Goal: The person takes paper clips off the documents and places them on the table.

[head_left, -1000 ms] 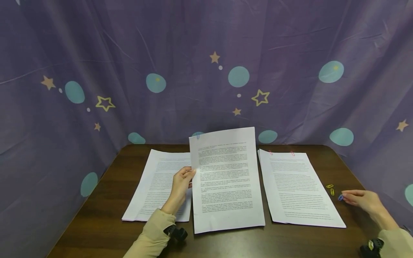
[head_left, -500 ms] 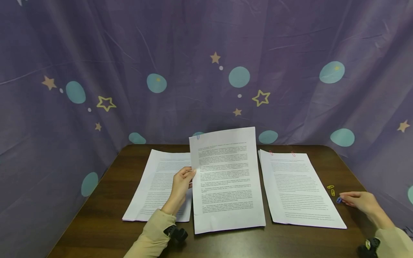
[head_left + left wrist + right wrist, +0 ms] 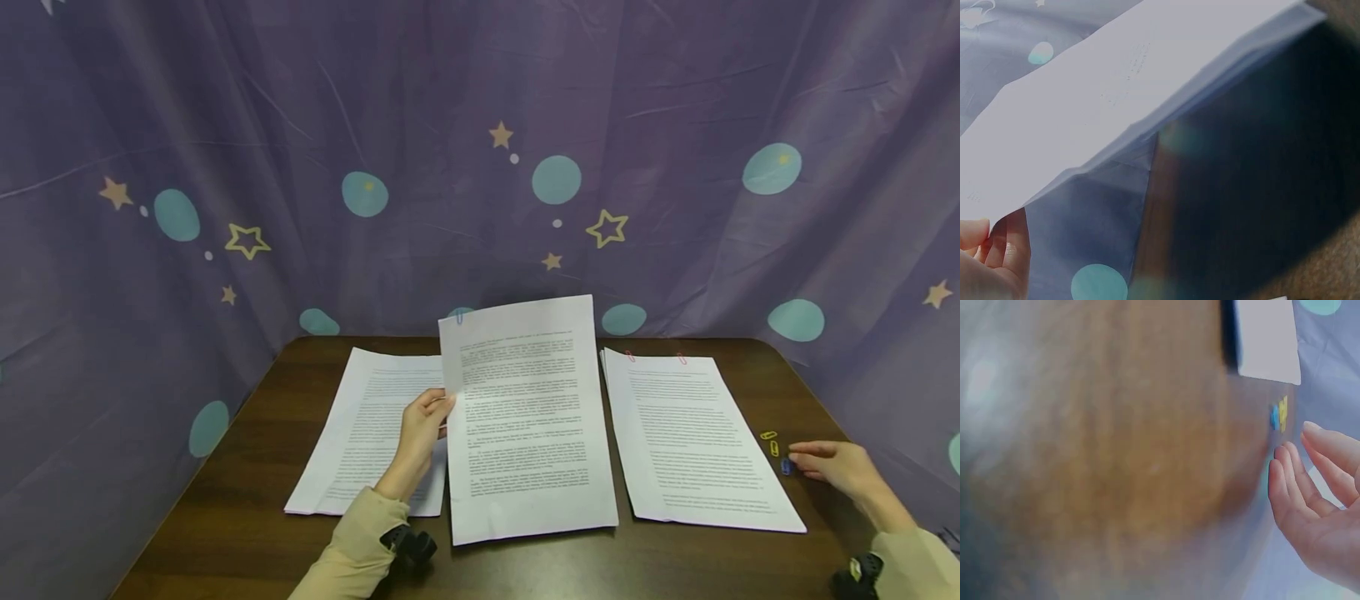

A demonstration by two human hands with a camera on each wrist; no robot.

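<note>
Gripping a printed sheaf [image 3: 525, 433] by its left edge, the left hand [image 3: 416, 429] has its thumb on the front and its fingers behind, holding the pages tilted up over the middle of the tabletop [image 3: 213, 492]; whether the sheaf's bottom edge touches the wood I cannot tell. A blue clip [image 3: 460, 318] sits on the sheaf's top edge, close to its top left corner, and the left wrist view shows several layers of paper. Partly behind the sheaf, a left stack [image 3: 360, 442] of printed pages lies toward the tabletop's far left corner. A right stack [image 3: 697, 442] lies on the other side, reaching close to the far edge, with two pink clips [image 3: 682, 359] along its top. Between this stack and the tabletop's right edge are two yellow clips [image 3: 774, 448], and, just nearer the front edge, a loose blue clip [image 3: 785, 466]. Just beside that clip is the right hand [image 3: 843, 467], near the tabletop's right edge; the right wrist view shows its thumb and fingers apart with nothing between them. Behind the far edge hangs a purple curtain [image 3: 450, 83] printed with stars and pale blue ovals.
</note>
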